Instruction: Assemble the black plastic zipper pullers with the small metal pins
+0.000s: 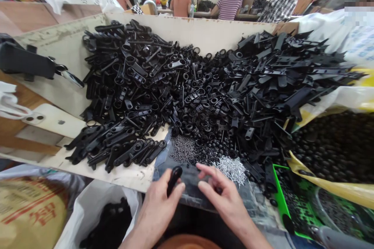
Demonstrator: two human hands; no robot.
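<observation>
Hundreds of loose black parts, that's what I've got heaped in front of me: the big pile [204,85] fills the board from wall to wall, so by my reckoning most of the work lies ahead. Off to the left front, a small cluster of long arms [117,149] lies apart from the heap, and the white bag [108,221] below the edge has dark pieces in it. That could be the finished share, a modest one next to what's left.

Now the grip. My left hand [159,206] is clamped on one black lever piece [174,177], thumb on one side and fingers on the other, its rounded end poking up just over the dark sheet [189,190] at the near edge. My right hand [224,198] lies loose, fingers apart, tips resting on that same sheet; I see nothing pinched in it. Silver screws [232,167] sit just beyond its fingertips, darker small pins [182,148] near them.
</observation>
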